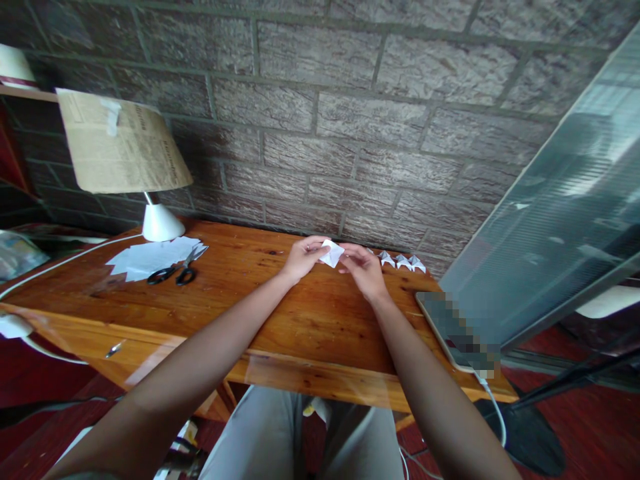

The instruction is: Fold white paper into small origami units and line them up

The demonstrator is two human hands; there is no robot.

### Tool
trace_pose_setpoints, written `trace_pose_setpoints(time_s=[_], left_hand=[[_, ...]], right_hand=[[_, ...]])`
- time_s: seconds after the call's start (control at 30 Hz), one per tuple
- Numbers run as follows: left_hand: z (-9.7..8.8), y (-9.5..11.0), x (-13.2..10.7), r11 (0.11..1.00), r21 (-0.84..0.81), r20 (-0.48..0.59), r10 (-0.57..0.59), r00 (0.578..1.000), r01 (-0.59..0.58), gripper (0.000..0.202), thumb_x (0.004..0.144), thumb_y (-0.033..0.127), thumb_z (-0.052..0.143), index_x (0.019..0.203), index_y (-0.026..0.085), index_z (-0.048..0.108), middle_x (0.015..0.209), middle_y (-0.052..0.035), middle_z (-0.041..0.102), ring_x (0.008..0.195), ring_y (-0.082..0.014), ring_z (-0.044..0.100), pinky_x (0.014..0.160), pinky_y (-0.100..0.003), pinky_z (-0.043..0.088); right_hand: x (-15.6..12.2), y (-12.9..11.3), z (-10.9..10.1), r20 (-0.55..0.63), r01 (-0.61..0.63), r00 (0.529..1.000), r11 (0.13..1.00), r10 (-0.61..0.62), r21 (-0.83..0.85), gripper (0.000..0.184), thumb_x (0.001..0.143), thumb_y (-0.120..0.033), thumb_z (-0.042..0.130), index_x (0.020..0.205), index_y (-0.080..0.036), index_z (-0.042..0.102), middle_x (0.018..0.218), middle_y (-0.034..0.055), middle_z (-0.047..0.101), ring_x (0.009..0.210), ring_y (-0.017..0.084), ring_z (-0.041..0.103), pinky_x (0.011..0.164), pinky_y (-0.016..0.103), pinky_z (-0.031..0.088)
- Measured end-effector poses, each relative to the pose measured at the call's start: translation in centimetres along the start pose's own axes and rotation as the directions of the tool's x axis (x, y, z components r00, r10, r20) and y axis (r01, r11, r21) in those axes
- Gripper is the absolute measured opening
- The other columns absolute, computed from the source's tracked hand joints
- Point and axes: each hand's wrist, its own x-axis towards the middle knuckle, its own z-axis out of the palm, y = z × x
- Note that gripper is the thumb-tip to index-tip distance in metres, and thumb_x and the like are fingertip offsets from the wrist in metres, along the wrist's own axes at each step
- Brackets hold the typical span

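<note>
A small folded piece of white paper is held up above the middle of the wooden table. My left hand pinches its left edge between thumb and fingers. On the other side, my right hand has its fingers closed at the paper's right edge. Just right of that hand stand several folded paper pieces in a row near the wall. Scissors with black handles rest partly on a stack of paper sheets at the left.
A lamp with a paper shade stands at the back left. A tablet with a white cable lies at the right end. The brick wall rises behind the table, and a ribbed translucent panel stands at the right.
</note>
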Motion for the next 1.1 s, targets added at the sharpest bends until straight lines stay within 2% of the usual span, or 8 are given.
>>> trace_pose_setpoints(time_s=[0.33,0.53,0.77,0.87,0.97,1.1], left_hand=[[0.1,0.2,-0.1,1.0,-0.017,0.011,-0.02,1.0,0.02,0.049,0.065,0.039,0.076,0.108,0.017,0.066,0.088,-0.0052,0.072,0.071,-0.0164,0.064,0.06,-0.025,0.049],[-0.1,0.2,-0.1,0.999,-0.051,0.029,0.006,1.0,-0.004,0.05,0.066,0.039,0.076,0.11,0.018,0.066,0.089,-0.0047,0.071,0.072,-0.0153,0.063,0.06,-0.023,0.048],[0.0,0.5,0.0,0.992,-0.128,0.007,0.0,1.0,0.001,0.067,0.062,0.037,0.08,0.123,0.02,0.058,0.086,-0.0035,0.071,0.07,-0.0137,0.063,0.064,-0.023,0.048],[0.0,0.5,0.0,0.984,-0.172,-0.003,-0.055,0.998,0.054,0.057,0.061,0.038,0.081,0.111,0.018,0.066,0.09,-0.0045,0.071,0.076,-0.0149,0.064,0.07,-0.026,0.049],[0.0,0.3,0.1,0.971,-0.208,0.014,-0.114,0.993,0.114,0.048,0.059,0.039,0.082,0.099,0.016,0.07,0.093,-0.0062,0.071,0.079,-0.0157,0.064,0.074,-0.028,0.049],[-0.1,0.1,0.2,0.958,-0.238,0.068,-0.15,0.986,0.162,0.043,0.06,0.04,0.082,0.094,0.015,0.072,0.092,-0.0075,0.072,0.077,-0.0154,0.064,0.073,-0.028,0.048]], right_hand=[[0.1,0.2,0.0,-0.043,-0.04,0.998,0.994,0.044,0.099,0.026,0.062,-0.033,0.08,0.085,-0.021,0.074,0.09,0.0,0.073,0.08,0.016,0.068,0.084,0.036,0.057],[0.0,-0.1,0.2,-0.029,0.016,0.999,0.998,-0.014,0.065,0.029,0.062,-0.035,0.081,0.088,-0.023,0.073,0.092,0.0006,0.074,0.081,0.017,0.068,0.079,0.035,0.059],[-0.1,0.3,-0.1,0.02,0.109,0.994,0.991,-0.108,-0.077,0.024,0.069,-0.039,0.076,0.087,-0.023,0.074,0.086,0.0012,0.074,0.076,0.018,0.069,0.076,0.035,0.059],[-0.1,0.4,-0.5,0.059,0.188,0.982,0.962,-0.179,-0.199,0.026,0.074,-0.039,0.072,0.096,-0.025,0.073,0.085,0.0017,0.074,0.071,0.018,0.069,0.073,0.034,0.058],[-0.1,0.2,-0.9,0.136,0.302,0.953,0.878,-0.27,-0.371,0.024,0.08,-0.038,0.068,0.1,-0.026,0.073,0.084,0.0027,0.074,0.068,0.017,0.068,0.072,0.034,0.056],[-0.1,-0.4,-1.1,0.234,0.415,0.909,0.789,-0.344,-0.453,0.019,0.083,-0.036,0.065,0.098,-0.029,0.075,0.095,0.004,0.073,0.082,0.02,0.068,0.08,0.035,0.054]])
